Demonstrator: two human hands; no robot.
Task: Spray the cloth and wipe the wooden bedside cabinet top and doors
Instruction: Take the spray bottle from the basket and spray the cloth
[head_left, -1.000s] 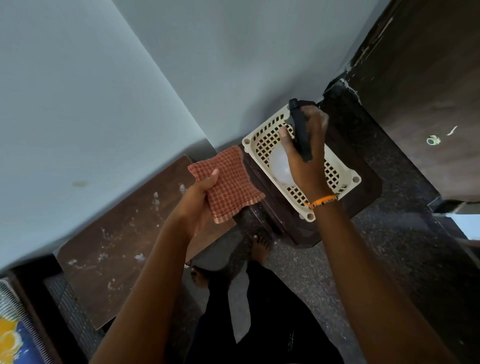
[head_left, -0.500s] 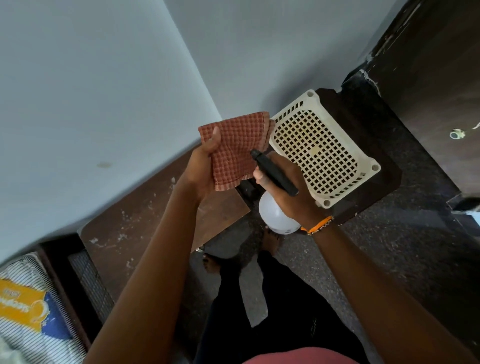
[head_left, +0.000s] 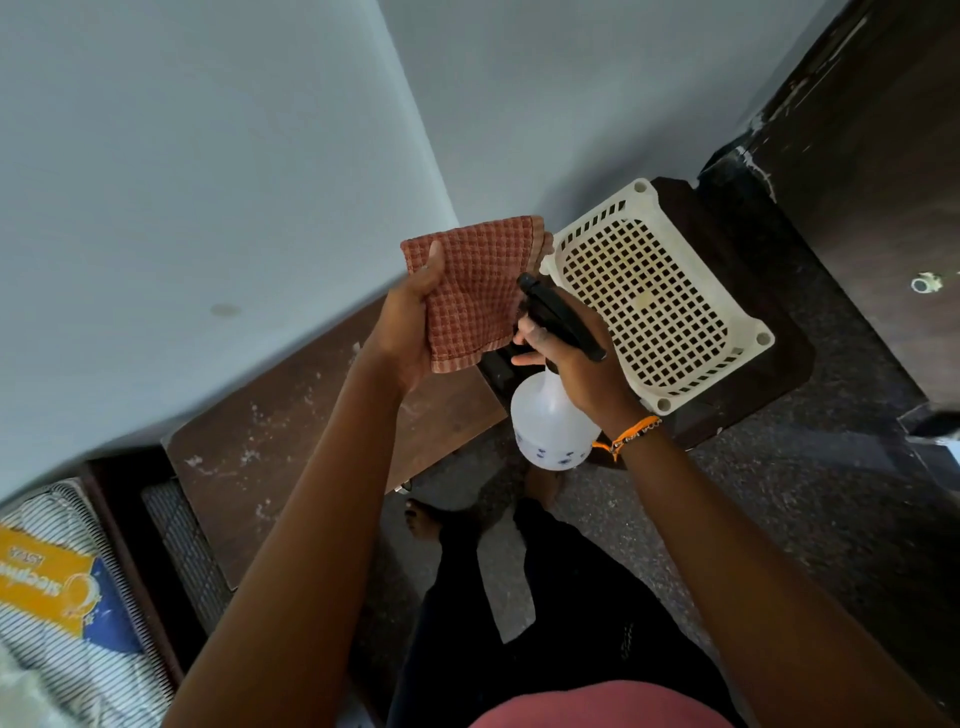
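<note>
Head view, the only one we have. Over the last second the spray bottle (head_left: 550, 421) has come out of the cream plastic basket (head_left: 748, 332) and up in front of the body; half a second ago it was already nearly where we see it now, so the motion has mostly settled. The basket sits on a dark stool (head_left: 779, 379) to the right, and we see nothing in it.

Right hand (head_left: 576, 358): fingers wrapped round the neck of the bottle under the black trigger head, nozzle aimed at the cloth (head_left: 478, 291) and just beside its lower right edge. One finger lies near the trigger; we cannot tell whether it is being squeezed, and we see no mist.

Left hand (head_left: 410, 332): holds the folded red checked cloth upright, thumb pressed on the front face, fingers behind it. The cloth has risen from low over the wooden bedside cabinet (head_left: 291, 457) to chest level, facing the nozzle.

The cabinet top lies below and left of the hands, against the wall, flecked with pale dust and specks. The doors are not visible from here.

We judge the spraying step is at hand: bottle and cloth are lined up. Wiping has not begun.
</note>
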